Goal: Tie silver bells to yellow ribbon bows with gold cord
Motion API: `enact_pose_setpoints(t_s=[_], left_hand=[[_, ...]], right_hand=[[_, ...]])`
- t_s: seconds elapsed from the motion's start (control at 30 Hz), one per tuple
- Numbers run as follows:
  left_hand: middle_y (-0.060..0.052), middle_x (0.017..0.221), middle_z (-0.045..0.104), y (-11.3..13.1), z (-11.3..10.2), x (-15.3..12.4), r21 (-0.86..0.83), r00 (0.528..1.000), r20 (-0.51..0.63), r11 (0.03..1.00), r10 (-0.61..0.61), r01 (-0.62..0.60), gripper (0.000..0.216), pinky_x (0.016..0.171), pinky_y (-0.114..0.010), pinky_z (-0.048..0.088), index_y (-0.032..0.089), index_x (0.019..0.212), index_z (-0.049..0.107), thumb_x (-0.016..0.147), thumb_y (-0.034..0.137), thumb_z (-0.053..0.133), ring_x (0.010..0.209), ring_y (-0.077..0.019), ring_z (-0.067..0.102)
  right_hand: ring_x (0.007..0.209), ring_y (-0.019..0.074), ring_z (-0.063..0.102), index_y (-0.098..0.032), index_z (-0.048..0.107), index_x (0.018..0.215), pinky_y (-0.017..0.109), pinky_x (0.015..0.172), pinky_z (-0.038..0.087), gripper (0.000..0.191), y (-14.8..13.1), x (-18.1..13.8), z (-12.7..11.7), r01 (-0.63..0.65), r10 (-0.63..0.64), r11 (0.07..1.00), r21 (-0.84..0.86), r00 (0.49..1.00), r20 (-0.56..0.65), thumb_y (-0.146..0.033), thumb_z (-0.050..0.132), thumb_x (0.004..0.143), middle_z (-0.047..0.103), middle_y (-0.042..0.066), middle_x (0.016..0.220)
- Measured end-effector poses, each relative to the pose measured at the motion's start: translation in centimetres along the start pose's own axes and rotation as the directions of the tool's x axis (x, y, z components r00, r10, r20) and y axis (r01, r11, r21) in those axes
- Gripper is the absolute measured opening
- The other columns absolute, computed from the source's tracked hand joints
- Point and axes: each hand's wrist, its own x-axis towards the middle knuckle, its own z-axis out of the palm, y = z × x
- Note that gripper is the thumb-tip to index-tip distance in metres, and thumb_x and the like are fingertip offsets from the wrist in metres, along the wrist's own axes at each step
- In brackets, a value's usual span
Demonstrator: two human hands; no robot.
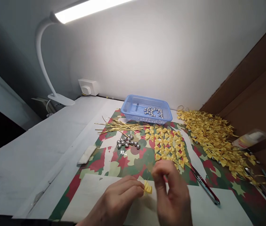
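Between the fingertips of my left hand [123,196] is a small yellow ribbon bow [148,187], held low over the white sheet at the front. A thin strand seems to rise from the bow. Close to its right, my right hand [171,191] is raised with thumb and fingers pinched together, slightly blurred. Whatever lies in that pinch is too small to make out. Just beyond the right hand, rows of yellow bows [168,144] lie on the patterned mat [133,160]. Metal tweezers [205,185] rest to the right of that hand.
Silver bells [127,142] and gold twist ties [118,126] lie mid-mat. Behind stands a blue basket [147,118] containing silver bells. A heap of yellow bows [208,135] and a white bottle [249,139] are at right. A folded white pad [87,154] and desk lamp [44,59] are left.
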Motion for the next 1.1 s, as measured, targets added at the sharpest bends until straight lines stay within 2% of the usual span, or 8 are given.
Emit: enact_pose_setpoints(t_s=[0.13,0.23,0.4,0.67,0.77,0.87,1.0,1.1], left_hand=[[0.001,0.070,0.076,-0.5,-0.9,0.6,0.032,0.994,-0.017,0.993,-0.112,0.112,0.024,0.056,-0.020,0.048,0.023,0.083,0.074,0.093,0.009,0.059,0.057,-0.0140,0.066],[0.002,0.067,0.076,-0.8,-1.2,0.9,0.033,0.984,-0.002,0.983,-0.180,0.180,0.023,0.053,-0.019,0.046,0.022,0.077,0.073,0.092,0.010,0.059,0.055,-0.0134,0.064],[0.001,0.067,0.075,-1.3,-0.8,0.7,0.003,0.965,0.025,0.966,-0.260,0.260,0.023,0.054,-0.023,0.044,0.021,0.073,0.071,0.088,0.010,0.057,0.057,-0.0156,0.062],[-0.003,0.076,0.077,-1.0,-1.4,0.6,-0.208,0.905,0.106,0.881,-0.412,0.425,0.015,0.065,-0.028,0.050,0.021,0.078,0.073,0.089,0.018,0.063,0.072,-0.0211,0.068],[0.000,0.076,0.071,-0.3,-1.9,0.5,-0.293,0.879,0.129,0.829,-0.459,0.476,0.008,0.066,-0.027,0.051,0.022,0.083,0.072,0.089,0.025,0.069,0.073,-0.0191,0.065],[0.001,0.081,0.069,1.1,-2.2,0.5,-0.385,0.854,0.140,0.768,-0.500,0.512,0.007,0.071,-0.026,0.053,0.026,0.094,0.072,0.090,0.031,0.072,0.077,-0.0182,0.064],[0.001,0.077,0.068,3.4,-2.3,0.8,-0.471,0.847,0.195,0.711,-0.495,0.523,0.011,0.070,-0.023,0.050,0.025,0.084,0.077,0.091,0.032,0.071,0.075,-0.0171,0.061],[-0.001,0.082,0.070,4.2,-2.3,0.6,-0.455,0.851,0.242,0.720,-0.466,0.524,0.016,0.073,-0.026,0.053,0.026,0.087,0.078,0.093,0.037,0.069,0.079,-0.0196,0.063]], right_hand=[[0.055,0.0068,0.059,-0.024,0.054,0.092,0.020,0.053,0.053,0.024,-0.2,2.2,-0.6,-0.375,0.329,0.769,0.517,0.926,0.183,-0.040,0.047,0.107,0.060,-0.004,0.082],[0.047,0.0017,0.048,-0.022,0.055,0.088,0.019,0.057,0.057,0.023,0.1,3.4,-1.6,-0.356,0.346,0.708,0.610,0.928,0.140,-0.039,0.056,0.104,0.057,-0.008,0.074],[0.047,0.0017,0.040,-0.022,0.057,0.091,0.026,0.070,0.064,0.014,-0.2,5.7,-4.6,-0.073,0.213,0.892,0.447,0.938,-0.273,-0.031,0.063,0.101,0.058,-0.009,0.076],[0.061,0.0111,0.054,-0.023,0.052,0.090,0.031,0.067,0.066,0.008,0.1,7.4,-8.9,0.079,-0.065,0.997,-0.009,0.735,-0.675,-0.020,0.058,0.095,0.054,-0.005,0.074],[0.061,0.0107,0.061,-0.026,0.051,0.101,0.026,0.066,0.062,0.013,0.7,5.6,-7.9,-0.009,0.050,0.997,0.077,0.831,-0.554,-0.027,0.063,0.096,0.059,-0.007,0.075],[0.061,0.0094,0.061,-0.026,0.059,0.097,0.019,0.060,0.051,0.007,0.6,2.6,-5.9,-0.194,0.209,0.975,0.112,0.966,-0.152,-0.033,0.058,0.100,0.061,-0.005,0.076],[0.061,0.0109,0.054,-0.023,0.069,0.094,0.022,0.054,0.041,0.017,0.0,-0.8,-3.2,-0.190,0.169,0.981,0.042,0.940,0.297,-0.035,0.057,0.097,0.061,-0.001,0.078],[0.061,0.0107,0.053,-0.022,0.067,0.084,0.022,0.056,0.039,0.014,0.1,-2.1,-1.9,-0.089,0.068,0.994,0.059,0.956,0.286,-0.029,0.060,0.095,0.060,-0.001,0.076]])
